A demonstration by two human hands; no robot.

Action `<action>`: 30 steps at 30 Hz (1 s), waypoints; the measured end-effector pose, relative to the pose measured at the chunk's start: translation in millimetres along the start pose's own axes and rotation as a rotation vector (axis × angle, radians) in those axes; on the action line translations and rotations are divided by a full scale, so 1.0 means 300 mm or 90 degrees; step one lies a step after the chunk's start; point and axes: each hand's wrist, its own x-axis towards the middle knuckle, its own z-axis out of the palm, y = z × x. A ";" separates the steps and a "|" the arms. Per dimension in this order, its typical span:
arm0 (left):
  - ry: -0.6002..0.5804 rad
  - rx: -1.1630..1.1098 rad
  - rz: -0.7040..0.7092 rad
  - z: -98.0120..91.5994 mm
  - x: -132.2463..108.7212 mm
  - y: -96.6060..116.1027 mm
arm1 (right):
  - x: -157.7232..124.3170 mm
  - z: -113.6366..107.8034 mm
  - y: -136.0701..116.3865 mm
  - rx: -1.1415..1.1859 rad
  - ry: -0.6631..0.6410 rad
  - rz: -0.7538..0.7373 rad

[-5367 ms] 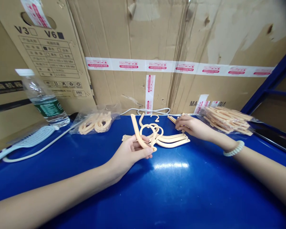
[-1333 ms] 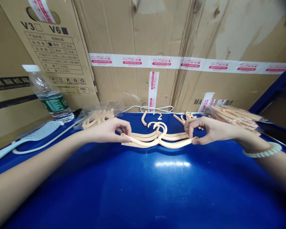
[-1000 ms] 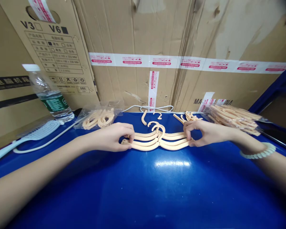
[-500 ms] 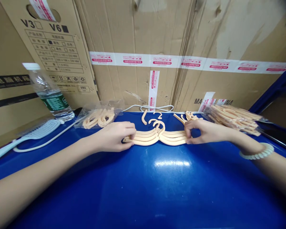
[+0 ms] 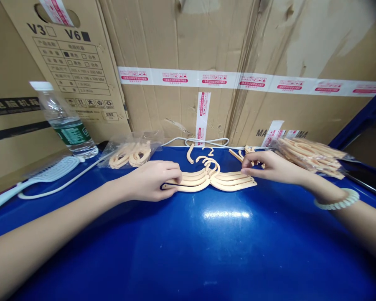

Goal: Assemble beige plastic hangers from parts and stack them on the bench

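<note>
Several beige folding clothes hangers (image 5: 192, 188) lie nested on the blue table, one behind another, with their hooks (image 5: 214, 165) bunched in the middle. My left hand (image 5: 158, 179) is closed over their left ends, thumb at the front and fingers curled behind. At the far side of the right ends, my right hand (image 5: 266, 166) has thumb and forefinger slightly apart. Its fingertips are by the rearmost hanger's tip; I cannot tell if they touch. Behind the row lie a loose curved arm piece (image 5: 190, 154) and a separate hook (image 5: 208, 150).
More beige pieces (image 5: 236, 155) lie partly behind my right hand. Plastic bags of hanger parts sit left (image 5: 128, 154) and right (image 5: 313, 156). At left are a water bottle (image 5: 69, 129) and a pale-blue hairbrush (image 5: 54, 170). A white cable (image 5: 175, 140) runs before the cardboard (image 5: 163, 108).
My right hand has come off the hangers' right ends and moved up and back, uncovering the tips of the front hangers. My left hand keeps its hold almost unchanged.
</note>
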 end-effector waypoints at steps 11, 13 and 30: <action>-0.021 -0.003 -0.002 0.000 -0.006 0.007 | -0.001 0.014 -0.010 0.010 -0.054 -0.033; -0.025 0.010 -0.006 0.001 -0.004 0.006 | -0.001 0.017 -0.015 0.015 -0.070 -0.041; -0.001 0.161 0.011 0.009 0.006 0.020 | 0.003 0.047 -0.028 0.022 -0.129 -0.014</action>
